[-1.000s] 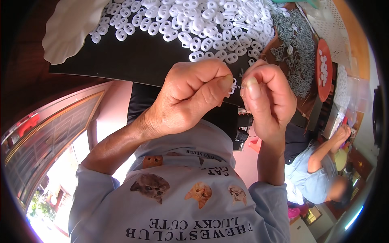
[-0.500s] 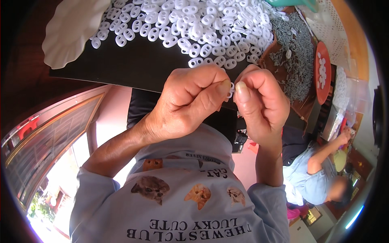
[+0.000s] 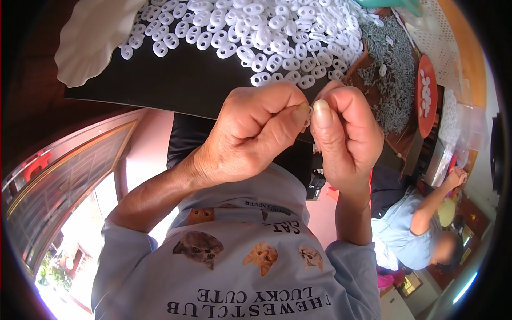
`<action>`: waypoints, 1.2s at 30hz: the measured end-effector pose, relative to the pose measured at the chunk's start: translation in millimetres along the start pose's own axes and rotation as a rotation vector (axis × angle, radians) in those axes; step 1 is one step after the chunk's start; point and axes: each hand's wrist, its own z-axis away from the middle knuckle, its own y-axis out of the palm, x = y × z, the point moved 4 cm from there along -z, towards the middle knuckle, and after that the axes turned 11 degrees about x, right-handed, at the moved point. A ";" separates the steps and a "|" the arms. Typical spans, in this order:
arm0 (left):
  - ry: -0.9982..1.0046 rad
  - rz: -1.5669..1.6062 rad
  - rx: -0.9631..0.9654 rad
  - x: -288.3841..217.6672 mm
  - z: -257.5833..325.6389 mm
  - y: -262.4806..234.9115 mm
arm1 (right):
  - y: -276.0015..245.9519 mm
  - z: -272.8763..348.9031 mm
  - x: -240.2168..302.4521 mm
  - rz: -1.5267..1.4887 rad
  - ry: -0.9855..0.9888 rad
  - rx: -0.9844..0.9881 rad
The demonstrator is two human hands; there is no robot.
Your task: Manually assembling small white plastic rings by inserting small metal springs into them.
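Observation:
My left hand (image 3: 256,136) pinches a small white oval plastic piece with holes (image 3: 307,120) between thumb and fingers. Most of the piece is covered by the fingertips. Close against it, the thumb of my right hand (image 3: 346,133) presses toward its curled fingers. Whatever lies inside the right pinch is hidden. Both hands meet just over the near edge of a black tabletop (image 3: 160,80). Beyond them spreads a heap of white oval two-holed plastic pieces (image 3: 261,34).
Right of the heap lies a pile of small grey metal parts (image 3: 394,80) on brown cloth. An orange-red dish (image 3: 425,120) holds several white pieces. A pale scalloped tray (image 3: 90,42) stands at far left, a green container (image 3: 400,4) at the back. Another person (image 3: 410,229) sits at right.
My hands have come closer together, and the white piece is now more hidden between the fingertips. The view has shifted slightly.

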 end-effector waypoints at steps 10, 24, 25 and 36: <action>0.033 0.030 -0.105 -0.9 -2.0 2.5 | 4.3 2.4 -4.0 -0.035 -0.001 -0.034; 0.023 0.007 -0.082 2.2 -0.7 2.3 | 6.4 3.7 -3.9 0.010 -0.098 -0.043; 0.027 -0.008 -0.083 2.1 -0.4 2.5 | 6.2 4.7 -4.5 0.013 -0.095 -0.045; 0.070 -0.143 -0.027 -4.4 -3.7 3.0 | 8.5 15.2 -9.8 -0.051 -0.039 -0.066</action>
